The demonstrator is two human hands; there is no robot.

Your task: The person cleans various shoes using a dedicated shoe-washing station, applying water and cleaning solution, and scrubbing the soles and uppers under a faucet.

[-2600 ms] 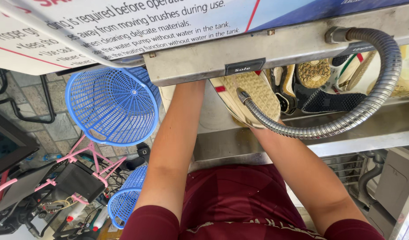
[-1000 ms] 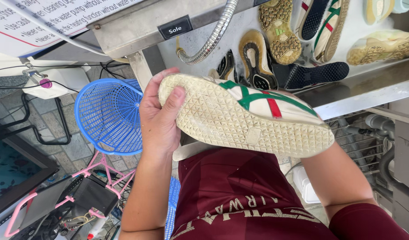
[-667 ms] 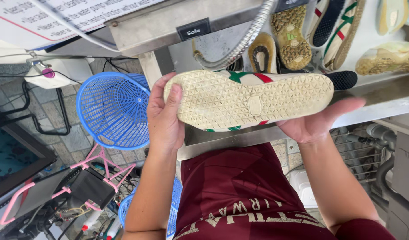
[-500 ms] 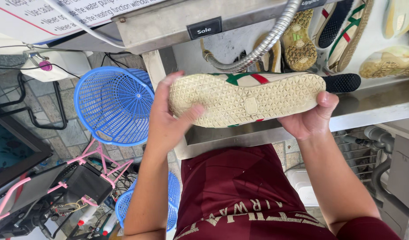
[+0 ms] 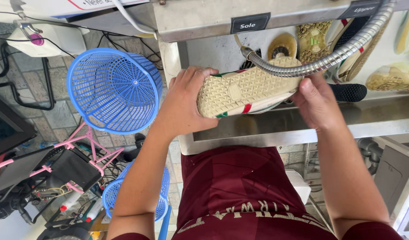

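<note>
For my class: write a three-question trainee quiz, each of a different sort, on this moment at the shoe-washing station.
1. True or false: the shoe is held sole up.
2. Which hand grips its left end? A) left hand B) right hand
3. Fill in: a flexible metal ____ crosses above the shoe.

Key: 1 true; 2 A; 3 hose.

Two black labels (image 5: 250, 23) (steel rail)
</note>
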